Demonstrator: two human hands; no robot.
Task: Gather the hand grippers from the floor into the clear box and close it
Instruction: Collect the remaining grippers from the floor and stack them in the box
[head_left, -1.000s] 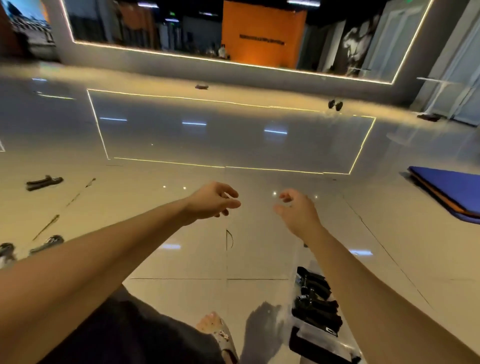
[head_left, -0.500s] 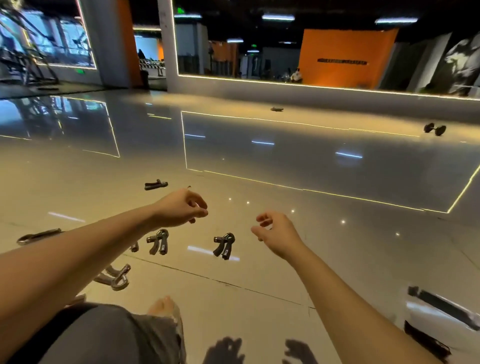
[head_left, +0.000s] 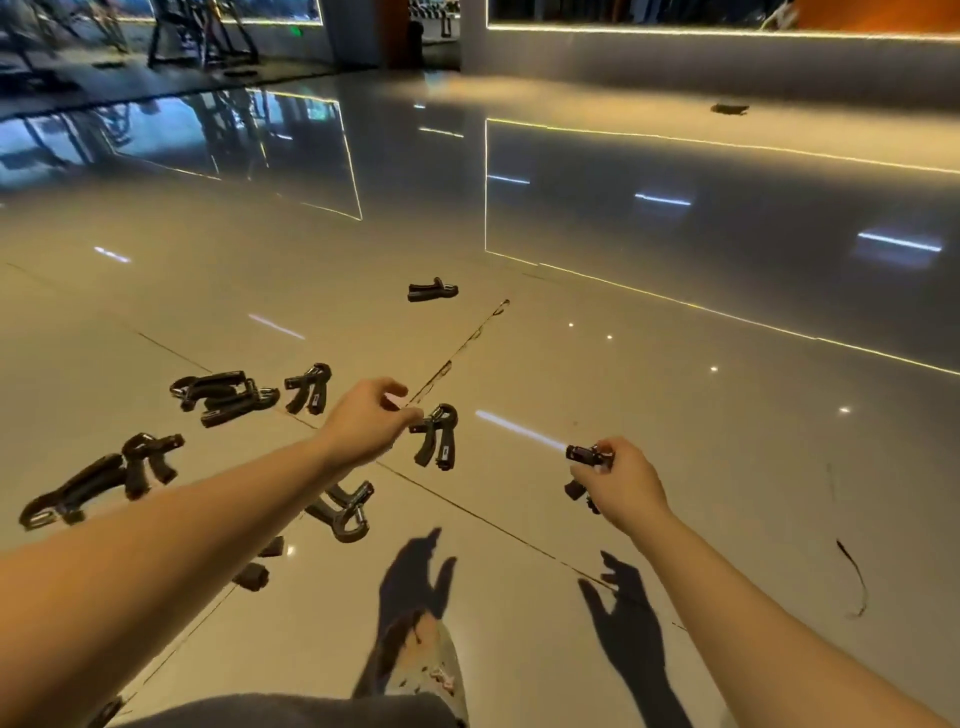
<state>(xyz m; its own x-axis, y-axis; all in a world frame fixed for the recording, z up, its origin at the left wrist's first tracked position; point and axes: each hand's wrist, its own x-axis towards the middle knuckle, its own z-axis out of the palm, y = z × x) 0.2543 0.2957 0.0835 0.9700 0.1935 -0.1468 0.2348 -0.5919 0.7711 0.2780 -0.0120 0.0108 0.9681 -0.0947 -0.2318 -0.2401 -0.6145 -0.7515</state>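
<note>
Right hand (head_left: 623, 483) newly holds a hand gripper (head_left: 584, 454), left hand (head_left: 363, 423) loosely curled — empty

I count at least ten grippers (head_left: 435, 436): one alone far off, seven strewn left, some overlapping, one centre, one partly behind the right hand (head_left: 631, 486). Two hands, one sandal (head_left: 431, 670).

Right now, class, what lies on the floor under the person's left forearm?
A hand gripper pokes out below the left forearm, its metal ring showing; two more black handle ends show nearer. The forearm covers the rest of each.
</note>
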